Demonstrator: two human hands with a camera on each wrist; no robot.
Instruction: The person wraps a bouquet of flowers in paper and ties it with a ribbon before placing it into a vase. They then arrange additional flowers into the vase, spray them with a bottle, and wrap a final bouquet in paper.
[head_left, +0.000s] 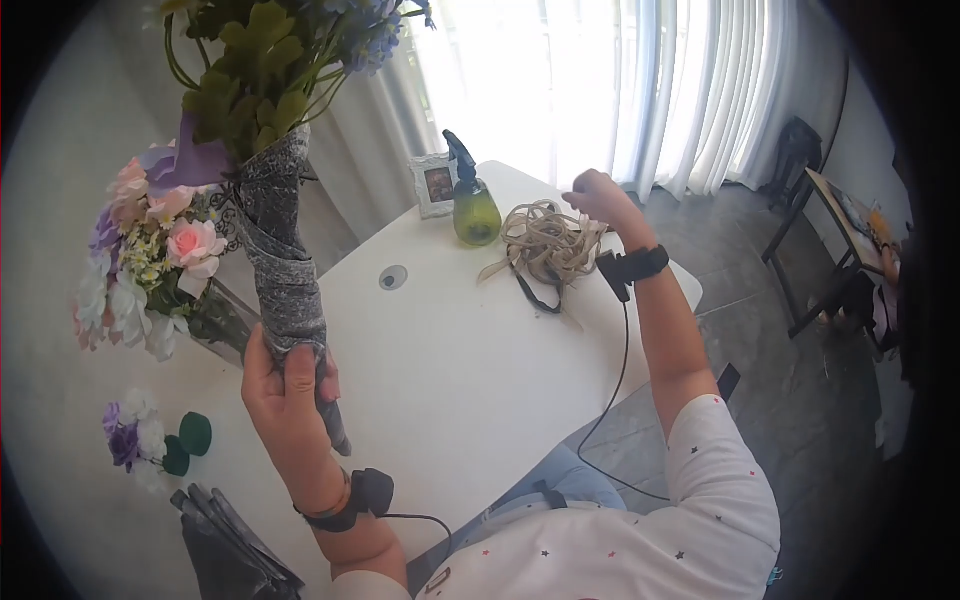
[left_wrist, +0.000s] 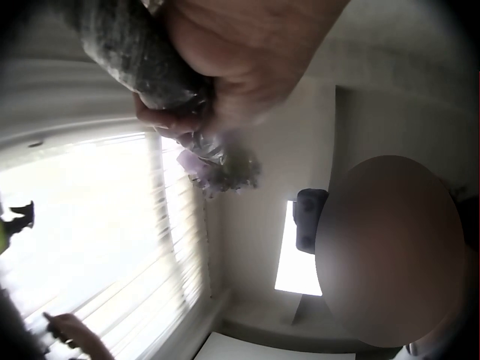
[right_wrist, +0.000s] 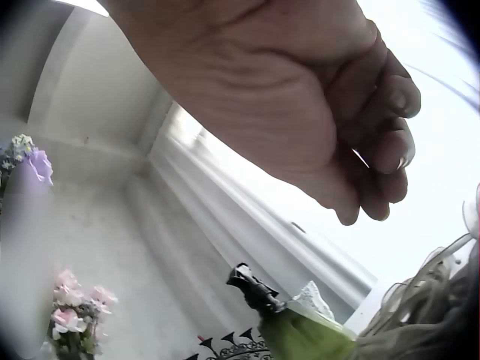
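My left hand (head_left: 285,385) grips the lower end of a bouquet (head_left: 278,250) wrapped in grey speckled material, held upright over the table's left side. Green leaves and blue flowers (head_left: 375,40) fan out at its top, with a lilac piece of wrapping at the neck. In the left wrist view the fingers curl round the wrapped stem (left_wrist: 142,64). Over the far right of the table hovers my right hand (head_left: 603,200), its fingers loosely curled with nothing seen between them. Just below and left of it lies a heap of beige ribbon (head_left: 550,245).
A green spray bottle (head_left: 477,212) and a white picture frame (head_left: 433,187) stand at the table's (head_left: 420,370) far edge. Pink and white flowers (head_left: 195,245) stand at left, a small purple-white bunch (head_left: 125,440) below them. Dark folded sheets (head_left: 225,550) lie at lower left. Cables hang from both wrists.
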